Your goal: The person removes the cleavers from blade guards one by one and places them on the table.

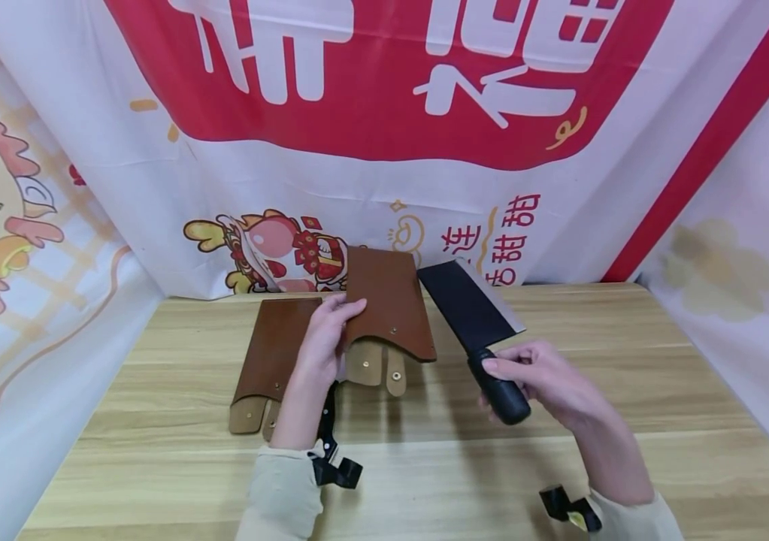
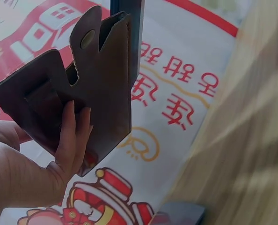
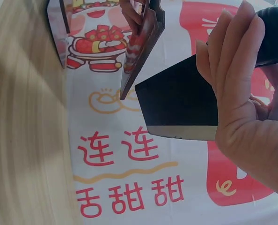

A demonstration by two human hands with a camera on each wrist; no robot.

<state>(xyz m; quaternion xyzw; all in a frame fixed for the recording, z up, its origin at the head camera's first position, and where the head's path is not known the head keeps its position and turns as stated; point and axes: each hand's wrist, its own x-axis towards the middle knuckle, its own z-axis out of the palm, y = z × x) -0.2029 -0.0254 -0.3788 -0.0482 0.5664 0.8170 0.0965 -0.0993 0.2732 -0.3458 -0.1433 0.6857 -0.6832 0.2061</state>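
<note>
My left hand (image 1: 319,342) holds a brown leather knife sheath (image 1: 389,297) above the table, thumb on its front face. Two snap straps hang from the sheath's lower end, and in the left wrist view my fingers curl round its back (image 2: 106,101). My right hand (image 1: 553,383) grips the black handle of a cleaver (image 1: 468,308). Its dark, bright-edged blade tilts up toward the sheath, outside it; the right wrist view shows a gap between the blade (image 3: 181,101) and the sheath (image 3: 141,51).
A second brown sheath (image 1: 279,342) lies on the wooden table (image 1: 425,481) at the left. A knife with a black riveted handle (image 1: 328,428) lies partly hidden by my left forearm. Printed cloth (image 1: 384,180) hangs behind the table and at both sides.
</note>
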